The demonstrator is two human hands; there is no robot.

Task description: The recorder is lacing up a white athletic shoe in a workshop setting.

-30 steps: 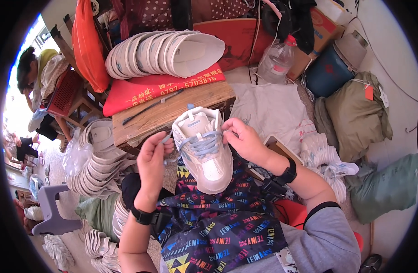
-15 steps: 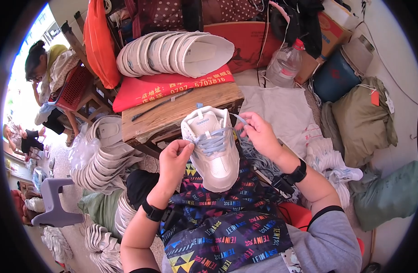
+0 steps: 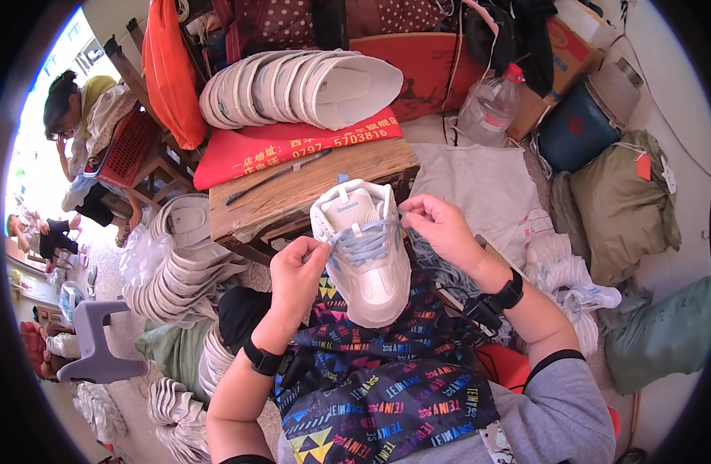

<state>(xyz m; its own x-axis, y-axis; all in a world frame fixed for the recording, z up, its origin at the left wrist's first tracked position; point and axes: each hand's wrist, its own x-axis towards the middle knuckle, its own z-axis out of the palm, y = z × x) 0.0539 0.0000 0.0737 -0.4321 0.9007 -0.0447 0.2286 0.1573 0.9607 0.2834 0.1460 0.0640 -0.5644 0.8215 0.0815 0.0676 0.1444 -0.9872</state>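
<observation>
Head view: a white sneaker (image 3: 363, 255) rests on the person's lap, on a patterned dark apron (image 3: 386, 394), its toe pointing toward the person and its heel toward a worn wooden desk (image 3: 309, 185) just beyond the knees. Pale blue laces (image 3: 361, 241) cross over the tongue. The left hand (image 3: 297, 274) is closed, pinching a lace end at the shoe's left side, thumb and forefinger pressed together. The right hand (image 3: 440, 228) is likewise closed, pinching the other lace end at the upper right of the shoe, near the collar. Both wrists wear dark bands.

On the desk lies a dark thin stick (image 3: 278, 174), and behind it a red cushion (image 3: 293, 143) carries a row of white shoe soles (image 3: 301, 85) stacked on edge. More soles (image 3: 177, 263) are heaped on the floor to the left. A clear plastic bottle with a red cap (image 3: 491, 108) stands to the upper right, next to a blue container (image 3: 579, 127) and olive sacks (image 3: 622, 193). At the far left another person (image 3: 81, 116) sits bent over beside a red basket (image 3: 127, 151).
</observation>
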